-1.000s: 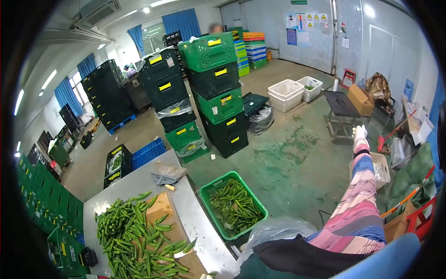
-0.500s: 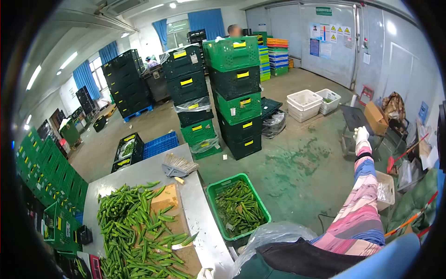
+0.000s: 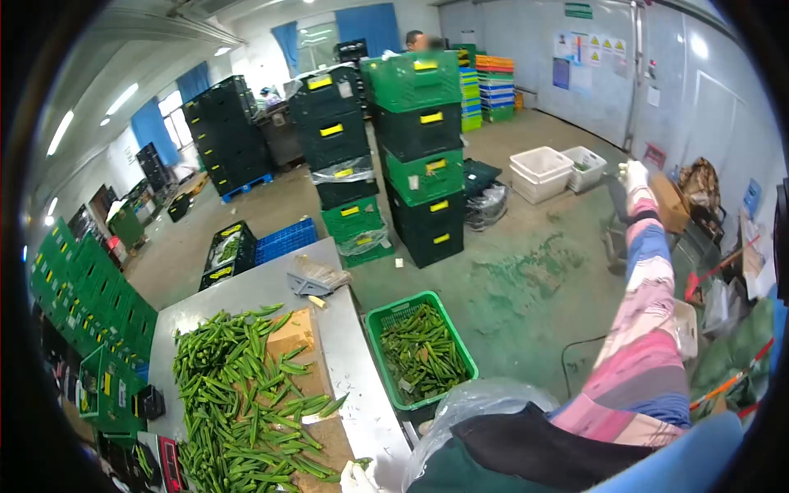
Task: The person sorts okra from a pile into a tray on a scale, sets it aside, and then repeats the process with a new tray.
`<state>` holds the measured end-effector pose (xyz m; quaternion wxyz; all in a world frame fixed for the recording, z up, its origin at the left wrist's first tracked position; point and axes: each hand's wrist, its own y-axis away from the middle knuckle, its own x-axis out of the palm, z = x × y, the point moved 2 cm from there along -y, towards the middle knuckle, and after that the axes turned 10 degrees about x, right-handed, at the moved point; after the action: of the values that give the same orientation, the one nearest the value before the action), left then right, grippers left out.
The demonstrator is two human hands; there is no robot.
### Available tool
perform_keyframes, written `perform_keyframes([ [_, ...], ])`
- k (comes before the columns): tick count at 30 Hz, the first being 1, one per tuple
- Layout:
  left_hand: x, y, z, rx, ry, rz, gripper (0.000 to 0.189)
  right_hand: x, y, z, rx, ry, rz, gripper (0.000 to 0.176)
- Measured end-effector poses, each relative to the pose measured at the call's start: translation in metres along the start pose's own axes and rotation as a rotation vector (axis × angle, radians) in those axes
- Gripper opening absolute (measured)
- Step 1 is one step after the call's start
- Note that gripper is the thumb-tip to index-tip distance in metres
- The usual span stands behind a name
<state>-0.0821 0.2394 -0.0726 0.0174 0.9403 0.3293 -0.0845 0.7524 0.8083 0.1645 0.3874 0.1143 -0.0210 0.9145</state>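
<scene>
Many green okra pods (image 3: 238, 386) lie piled on a brown board (image 3: 335, 440) on the metal table. My left hand (image 3: 359, 478), in a white glove, is at the table's near edge, cut off by the frame's bottom. Its fingers are closed, with a green okra tip (image 3: 363, 463) showing at them. Stretched far out to the right, above the floor, my right hand (image 3: 633, 174) is also white-gloved. Its fingers are drawn together, and what they hold, if anything, is too small to name. A green basket (image 3: 372, 329) of okra stands beside the table.
A brush (image 3: 316, 277) lies at the table's far end. Tall stacks of green and black crates (image 3: 423, 177) stand ahead, with a person's head (image 3: 417, 39) behind them. White bins (image 3: 541, 174) sit farther right. A cardboard box (image 3: 670, 205) is near my right hand.
My right hand has moved upward in view, still stretched out. My left hand shows more at the bottom edge, now with green at its fingers. The view has shifted slightly.
</scene>
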Motion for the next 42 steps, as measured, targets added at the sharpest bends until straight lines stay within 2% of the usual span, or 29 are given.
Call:
perform_keyframes([
  [2,0.005,0.003,-0.005,0.033,-0.107,0.039,0.022,-0.05,-0.09,-0.087,-0.138,-0.053,0.304,0.029],
  [4,0.007,0.007,-0.005,0.083,-0.226,0.056,0.024,-0.047,0.06,-0.087,0.024,-0.121,-0.262,0.026],
  [6,0.008,0.012,0.008,0.175,-0.349,0.074,0.025,-0.069,0.096,-0.098,0.231,-0.255,-0.358,0.025],
  [8,-0.007,0.013,0.067,0.623,-0.633,0.199,0.027,-0.108,0.098,-0.109,0.223,-0.212,-0.37,0.023],
  [9,-0.007,0.009,0.065,0.623,-0.66,0.228,0.027,-0.126,0.094,-0.111,0.168,-0.15,-0.403,0.023],
  [10,-0.009,0.005,0.063,0.623,-0.688,0.26,0.028,-0.144,0.088,-0.11,0.211,-0.156,-0.4,0.022],
  [12,-0.012,0.0,0.044,0.619,-0.746,0.328,0.031,-0.157,0.104,-0.095,0.259,-0.138,-0.415,0.033],
  [14,-0.014,-0.002,0.022,0.615,-0.803,0.399,0.034,-0.174,0.09,-0.098,0.209,-0.046,-0.38,0.038],
  [15,-0.015,-0.003,0.007,0.765,-0.861,0.357,0.033,-0.179,0.09,-0.1,0.258,-0.192,-0.385,0.04],
  [16,-0.018,-0.006,0.024,0.584,-0.997,0.427,0.031,-0.181,0.095,-0.099,0.259,-0.172,-0.405,0.039],
  [18,-0.017,-0.008,0.036,0.599,-1.178,0.368,0.03,-0.175,0.101,-0.096,0.26,-0.135,-0.433,0.038],
  [21,-0.021,-0.005,0.027,0.749,-1.157,0.361,0.029,-0.167,0.109,-0.095,0.206,-0.104,-0.394,0.025],
  [22,-0.02,-0.004,0.025,0.623,-0.885,0.363,0.029,-0.166,0.102,-0.098,0.209,-0.095,-0.367,0.023],
  [23,-0.017,-0.002,0.023,0.493,-0.615,0.35,0.03,-0.162,0.092,-0.099,0.31,-0.102,-0.333,0.021],
  [24,-0.015,0.005,0.019,0.352,-0.346,0.302,0.031,-0.158,0.037,-0.125,0.342,-0.233,-0.181,0.022],
  [25,-0.01,0.007,-0.001,0.098,-0.128,0.283,0.031,-0.127,0.063,-0.118,0.302,-0.22,-0.187,0.023],
  [26,-0.007,0.007,0.004,-0.007,0.013,0.189,0.029,-0.098,0.096,-0.111,0.264,-0.204,-0.186,0.024],
  [27,-0.003,0.01,0.021,-0.117,0.152,0.076,0.028,-0.083,0.1,-0.111,0.248,-0.152,-0.062,0.023],
  [29,0.004,0.021,0.064,-0.146,0.327,-0.121,0.029,-0.054,0.057,-0.141,0.208,-0.08,0.198,0.023],
  [30,0.002,0.032,0.075,-0.065,0.346,-0.194,0.029,-0.03,0.025,-0.168,0.187,-0.068,0.327,0.023],
  [32,0.011,0.036,0.023,-0.073,0.144,-0.281,0.029,0.03,0.02,-0.187,0.388,-0.04,0.535,0.032],
  [34,0.003,0.06,0.026,-0.078,-0.007,-0.314,0.029,0.095,0.08,-0.196,0.433,0.003,0.691,0.042],
  [37,-0.003,0.059,0.049,-0.041,-0.209,-0.268,0.029,0.182,0.157,-0.231,0.474,0.28,0.896,0.048],
  [40,-0.003,0.066,0.037,-0.141,-0.221,-0.313,0.031,0.256,0.258,-0.261,0.459,0.493,1.125,0.048],
  [42,-0.005,0.074,0.049,-0.139,-0.238,-0.385,0.031,0.302,0.32,-0.294,0.504,0.487,1.267,0.048],
])
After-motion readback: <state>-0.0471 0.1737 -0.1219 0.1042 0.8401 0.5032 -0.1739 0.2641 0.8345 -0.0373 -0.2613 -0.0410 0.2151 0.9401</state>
